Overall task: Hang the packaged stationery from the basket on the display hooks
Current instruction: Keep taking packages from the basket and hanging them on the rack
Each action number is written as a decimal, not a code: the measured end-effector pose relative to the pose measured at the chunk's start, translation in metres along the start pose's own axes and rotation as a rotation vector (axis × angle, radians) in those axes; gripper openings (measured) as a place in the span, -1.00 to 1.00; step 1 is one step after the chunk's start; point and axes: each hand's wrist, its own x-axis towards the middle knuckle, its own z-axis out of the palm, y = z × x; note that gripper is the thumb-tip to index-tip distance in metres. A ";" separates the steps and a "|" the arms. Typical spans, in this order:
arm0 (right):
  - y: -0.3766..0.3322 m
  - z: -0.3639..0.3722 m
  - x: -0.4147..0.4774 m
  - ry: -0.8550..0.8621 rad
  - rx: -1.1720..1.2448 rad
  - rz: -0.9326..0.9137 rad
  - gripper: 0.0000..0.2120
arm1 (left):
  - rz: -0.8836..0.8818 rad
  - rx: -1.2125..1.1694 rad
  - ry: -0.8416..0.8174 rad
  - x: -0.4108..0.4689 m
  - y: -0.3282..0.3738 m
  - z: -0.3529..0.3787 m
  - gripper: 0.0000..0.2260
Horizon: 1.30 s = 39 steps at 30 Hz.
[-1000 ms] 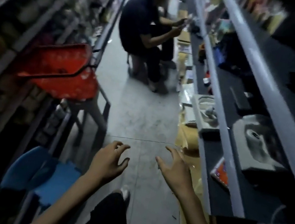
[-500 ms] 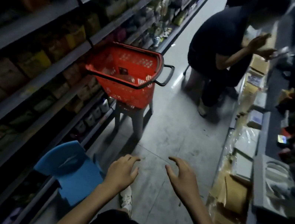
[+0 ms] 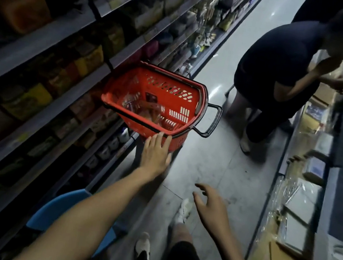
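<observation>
A red plastic basket with a black handle stands raised beside the left shelves. Blurred packaged stationery lies inside it. My left hand reaches forward, its straight fingers touching the basket's near rim. My right hand hovers lower over the floor, fingers spread and holding nothing. Display hooks are too dark to make out.
Stocked shelves line the left side. A blue stool sits at my lower left. A person in dark clothes crouches ahead on the right. Shelves with packets and boxes run along the right.
The view swung left toward the basket. My left hand stretched forward and reached the basket's rim. My right hand stayed low and empty.
</observation>
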 end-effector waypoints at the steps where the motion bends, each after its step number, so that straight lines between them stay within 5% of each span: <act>1: -0.001 -0.002 0.015 0.001 0.000 -0.009 -0.72 | -0.008 0.019 -0.030 0.018 0.001 0.002 -0.36; 6: -0.008 -0.014 0.091 -0.019 -0.053 -0.065 -0.75 | -0.067 0.120 -0.259 0.083 0.004 0.027 -0.38; 10: -0.020 -0.024 0.160 0.006 -0.146 -0.153 -0.77 | -0.094 0.073 -0.148 0.092 -0.001 0.046 -0.48; 15: -0.052 -0.017 0.264 0.065 -0.368 -0.481 -0.83 | -0.073 0.062 -0.153 0.100 -0.007 0.051 -0.53; 20: -0.060 0.011 0.344 -0.108 -0.551 -0.692 -0.89 | -0.019 0.095 -0.208 0.105 -0.021 0.048 -0.50; 23: -0.052 0.012 0.358 -0.178 -0.692 -0.773 -0.67 | 0.069 0.106 -0.186 0.112 -0.042 0.038 -0.57; 31: -0.057 0.014 0.361 -0.204 -0.793 -0.748 -0.61 | 0.110 0.168 -0.380 0.159 -0.147 0.016 -0.44; 39: -0.097 0.047 0.389 -0.468 -0.960 -0.342 -0.73 | 0.181 0.172 -0.513 0.234 -0.218 0.000 -0.32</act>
